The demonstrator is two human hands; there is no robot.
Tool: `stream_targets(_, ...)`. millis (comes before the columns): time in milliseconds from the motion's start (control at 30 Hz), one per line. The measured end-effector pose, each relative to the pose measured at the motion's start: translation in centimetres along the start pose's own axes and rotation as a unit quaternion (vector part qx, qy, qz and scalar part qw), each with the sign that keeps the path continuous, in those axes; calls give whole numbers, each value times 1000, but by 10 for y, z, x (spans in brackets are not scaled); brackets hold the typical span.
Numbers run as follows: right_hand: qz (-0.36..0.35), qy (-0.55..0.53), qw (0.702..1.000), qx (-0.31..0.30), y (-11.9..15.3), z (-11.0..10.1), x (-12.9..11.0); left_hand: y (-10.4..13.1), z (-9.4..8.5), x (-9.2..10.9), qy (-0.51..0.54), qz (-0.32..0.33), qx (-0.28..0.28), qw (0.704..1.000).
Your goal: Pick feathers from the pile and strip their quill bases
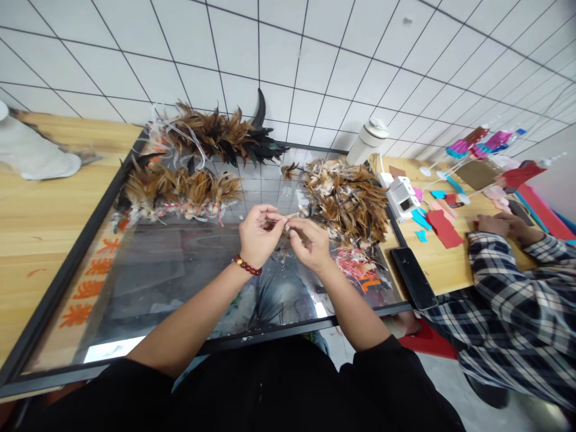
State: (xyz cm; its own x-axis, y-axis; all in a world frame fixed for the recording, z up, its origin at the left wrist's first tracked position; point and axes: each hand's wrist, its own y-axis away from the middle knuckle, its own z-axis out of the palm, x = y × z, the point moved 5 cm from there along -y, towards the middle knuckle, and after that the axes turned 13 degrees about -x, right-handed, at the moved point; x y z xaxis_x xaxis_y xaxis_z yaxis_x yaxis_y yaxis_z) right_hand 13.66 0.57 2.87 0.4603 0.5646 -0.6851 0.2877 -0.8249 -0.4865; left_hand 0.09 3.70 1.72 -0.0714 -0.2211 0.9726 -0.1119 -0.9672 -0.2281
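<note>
My left hand, with a red bead bracelet at the wrist, and my right hand meet fingertip to fingertip over the glass tabletop. Both pinch one small feather piece with a bit of red at its base; its details are too small to make out. To the right of my hands lies a big pile of brown feathers. Red and white string scraps lie just below that pile. A row of brown feather bunches with red ties sits at the left.
Along the wall lies a long brown and black feather bundle. A white bottle, a power strip and a phone stand or lie at the right. Beyond them a person in a plaid shirt sits beside coloured paper pieces.
</note>
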Motion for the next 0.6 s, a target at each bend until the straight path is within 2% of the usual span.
stream_targets(133, 84, -94, 991, 40, 1, 1, 10, 2, 1, 4, 8, -3, 5, 1000)
stream_targets(200, 99, -112, 988, 42, 1, 4, 14, 3, 2, 4, -3, 3, 2, 1000)
stream_targets(400, 71, -19, 997, 27, -1, 0, 10, 3, 4, 4, -54, 62, -8, 997)
stream_targets(600, 125, -3, 992, 9, -3, -5, 16, 6, 8, 1, -90, 98, -29, 991)
